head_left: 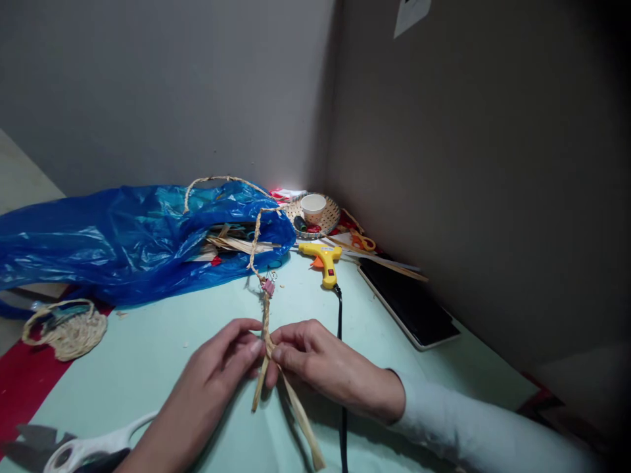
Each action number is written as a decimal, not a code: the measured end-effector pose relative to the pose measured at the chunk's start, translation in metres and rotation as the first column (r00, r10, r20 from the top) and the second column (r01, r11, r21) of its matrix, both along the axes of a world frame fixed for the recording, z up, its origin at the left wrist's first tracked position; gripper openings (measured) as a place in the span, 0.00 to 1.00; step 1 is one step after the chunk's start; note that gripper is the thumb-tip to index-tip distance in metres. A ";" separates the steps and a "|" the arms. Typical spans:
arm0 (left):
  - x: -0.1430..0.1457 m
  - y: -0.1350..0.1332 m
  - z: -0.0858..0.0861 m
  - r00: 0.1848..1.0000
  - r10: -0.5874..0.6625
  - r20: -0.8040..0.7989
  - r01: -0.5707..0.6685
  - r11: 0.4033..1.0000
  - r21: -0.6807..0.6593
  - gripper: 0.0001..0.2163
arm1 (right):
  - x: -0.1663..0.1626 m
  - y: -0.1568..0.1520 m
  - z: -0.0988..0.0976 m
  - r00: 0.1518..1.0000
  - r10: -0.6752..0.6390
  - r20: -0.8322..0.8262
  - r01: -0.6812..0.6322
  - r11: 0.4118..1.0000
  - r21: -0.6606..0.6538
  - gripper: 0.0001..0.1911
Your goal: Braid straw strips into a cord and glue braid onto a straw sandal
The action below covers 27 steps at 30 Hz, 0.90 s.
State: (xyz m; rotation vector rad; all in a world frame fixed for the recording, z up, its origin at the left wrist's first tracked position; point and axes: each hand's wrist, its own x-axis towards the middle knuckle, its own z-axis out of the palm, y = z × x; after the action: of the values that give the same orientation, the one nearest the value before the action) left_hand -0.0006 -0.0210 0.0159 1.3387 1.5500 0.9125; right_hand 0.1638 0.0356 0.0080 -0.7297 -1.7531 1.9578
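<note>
I am pinching the straw braid (267, 316) with my right hand (320, 358), my thumb and first finger pressing together on it where the strips are parting. My left hand (219, 361) is reaching in from the other side, and its thumb and first finger are touching the braid, but I cannot tell if they are squeezing it. The braid is standing out right in front of me, over the pale green table top (197, 328). Below my fingers, two loose ends are spreading apart: a short straw strip (261, 387) is pointing down, and a long straw strip (302, 417) is slanting down to the right. Above my hands, a pink binder clip (268, 287) is biting the braid, and more thin braid is running up past it beside the open mouth of a blue plastic bag (123, 243). Dry straw pieces (231, 242) are poking out of the bag. A yellow glue gun (323, 259) is lying past my right hand, and its black cord (340, 315) is running down behind my wrist. Farther back, a white cup (313, 207) is sitting on a round woven tray (335, 217). A black tablet (409, 309) is lying by the wall on the right. Near my left arm, white-handled scissors (91, 450) are resting, and a small woven straw piece (81, 333) is lying at the left.
</note>
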 end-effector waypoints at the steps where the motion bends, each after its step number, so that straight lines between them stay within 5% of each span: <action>1: -0.001 0.005 -0.002 0.984 -0.055 0.167 0.072 0.993 -0.098 0.08 | 0.001 0.000 -0.001 0.999 0.024 -0.030 -0.024 1.000 0.000 0.13; 4: 0.000 0.010 -0.012 0.895 -0.054 0.442 0.172 0.958 -0.230 0.10 | 0.004 0.004 0.001 0.999 0.054 -0.006 -0.053 0.997 0.056 0.13; 8: 0.004 0.007 -0.021 0.893 -0.038 0.449 0.165 0.954 -0.249 0.11 | 0.012 0.006 0.012 0.969 0.052 0.240 -0.144 0.913 0.382 0.13; 11: 0.005 0.005 -0.024 0.898 0.031 0.440 0.116 0.945 -0.304 0.11 | 0.015 0.000 0.016 0.904 -0.123 0.410 -0.193 0.739 0.646 0.10; 15: 0.006 0.002 -0.023 0.951 0.043 0.306 0.041 0.964 -0.263 0.12 | 0.014 -0.014 0.013 0.833 -0.320 0.451 -0.273 0.471 0.839 0.06; 20: 0.009 0.000 -0.018 0.981 0.068 0.181 -0.026 0.974 -0.223 0.17 | 0.010 -0.023 0.002 0.910 -0.272 0.312 -0.293 0.106 0.950 0.07; 23: 0.010 -0.002 -0.020 0.966 0.090 0.242 -0.034 0.974 -0.224 0.16 | 0.006 -0.028 -0.010 0.966 -0.212 0.149 -0.179 -0.131 0.975 0.13; 27: 0.007 -0.006 -0.026 0.924 0.081 0.374 0.028 0.961 -0.276 0.15 | 0.001 -0.031 -0.022 0.986 -0.166 0.018 -0.061 -0.260 0.964 0.12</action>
State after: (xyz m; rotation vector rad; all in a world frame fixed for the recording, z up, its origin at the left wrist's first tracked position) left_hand 0.0062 -0.0266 -0.0097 0.8801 1.3335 0.8754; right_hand 0.1643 0.0049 -0.0138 -0.1918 -2.4742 -0.2683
